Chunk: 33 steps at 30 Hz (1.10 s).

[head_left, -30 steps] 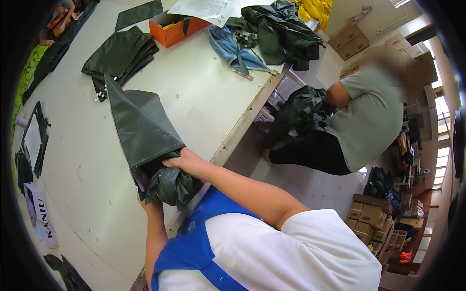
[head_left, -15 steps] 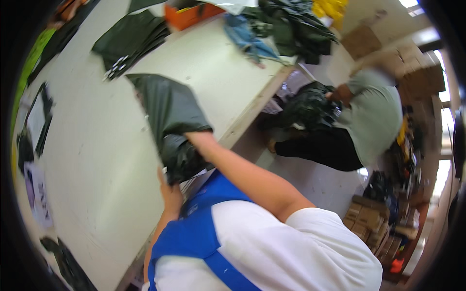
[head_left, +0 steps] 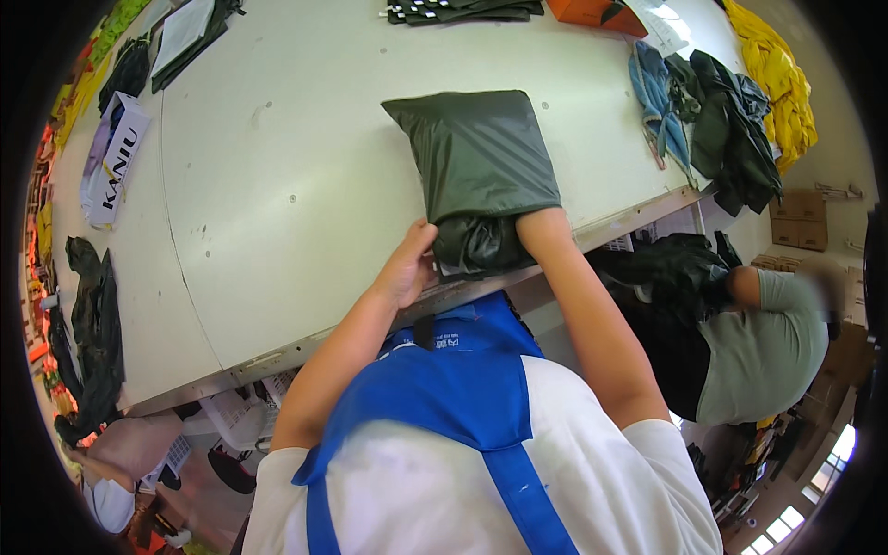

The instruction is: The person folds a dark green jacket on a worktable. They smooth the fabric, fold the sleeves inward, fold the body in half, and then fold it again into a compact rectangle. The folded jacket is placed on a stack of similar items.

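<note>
A dark green, glossy pouch (head_left: 486,153) lies at the near edge of the white table in front of me. Crumpled black-green material (head_left: 476,245) bulges from its near end. My left hand (head_left: 412,264) grips the left side of that end, thumb on top and fingers beneath, partly hidden. On the other side my right hand (head_left: 544,227) reaches under the pouch's near edge. Its fingers are out of sight inside, so whether they hold anything is hidden.
Folded dark green pieces (head_left: 462,9) and an orange box (head_left: 597,17) lie at the far side. Dark garments (head_left: 735,129), blue cloth (head_left: 657,102) and yellow fabric (head_left: 777,83) lie right. A white box (head_left: 116,162) stands left. A person (head_left: 763,342) bends beside the table.
My view has swung round, so the table and pouch now face me more squarely. My right hand stays tucked into the pouch's near end; my left hand remains at its left side.
</note>
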Available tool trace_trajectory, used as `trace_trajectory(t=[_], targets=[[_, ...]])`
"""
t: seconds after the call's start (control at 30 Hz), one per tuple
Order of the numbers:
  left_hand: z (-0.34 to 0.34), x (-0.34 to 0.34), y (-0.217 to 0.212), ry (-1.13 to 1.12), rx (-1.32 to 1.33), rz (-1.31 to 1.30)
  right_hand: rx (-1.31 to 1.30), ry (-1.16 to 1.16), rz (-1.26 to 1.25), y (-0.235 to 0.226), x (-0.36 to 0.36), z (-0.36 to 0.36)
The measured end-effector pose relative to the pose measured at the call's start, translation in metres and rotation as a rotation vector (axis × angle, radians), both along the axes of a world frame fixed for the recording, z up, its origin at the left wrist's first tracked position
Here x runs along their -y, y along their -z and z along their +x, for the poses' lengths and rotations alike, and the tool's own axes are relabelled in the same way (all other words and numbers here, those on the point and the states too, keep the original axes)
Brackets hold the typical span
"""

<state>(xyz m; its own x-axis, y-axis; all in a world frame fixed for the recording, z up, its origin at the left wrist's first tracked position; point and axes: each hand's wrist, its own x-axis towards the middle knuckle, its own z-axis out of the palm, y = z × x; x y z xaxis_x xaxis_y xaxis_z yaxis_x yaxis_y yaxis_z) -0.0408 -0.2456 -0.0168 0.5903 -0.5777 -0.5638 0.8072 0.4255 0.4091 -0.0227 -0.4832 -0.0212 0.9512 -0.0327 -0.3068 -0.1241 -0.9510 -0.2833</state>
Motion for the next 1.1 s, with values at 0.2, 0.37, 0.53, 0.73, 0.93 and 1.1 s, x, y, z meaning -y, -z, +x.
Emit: trace_trajectory(t=[0.2,0.37,0.53,0.73,0.93,1.1], targets=[[0.019,0.013,0.006,0.113,0.315,0.218,0.371,-0.116,-0.034,-0.018,-0.021,0.002],[0.019,0.014,0.001,0.22,0.502,0.306,0.484,0.164,0.509,0.003,-0.025,0.01],[0.018,0.006,0.009,0.109,0.214,0.164,0.192,0.016,0.369,0.0,-0.045,0.001],[0.007,0.005,0.004,-0.063,0.235,0.434,0.134,0.017,0.428,0.009,-0.051,0.002],[-0.01,0.011,0.026,0.066,0.326,0.578,0.158,0.063,0.348,0.025,-0.056,0.009],[0.018,0.004,0.015,0.127,0.144,0.385,0.327,-0.048,0.251,0.011,-0.053,0.019]])
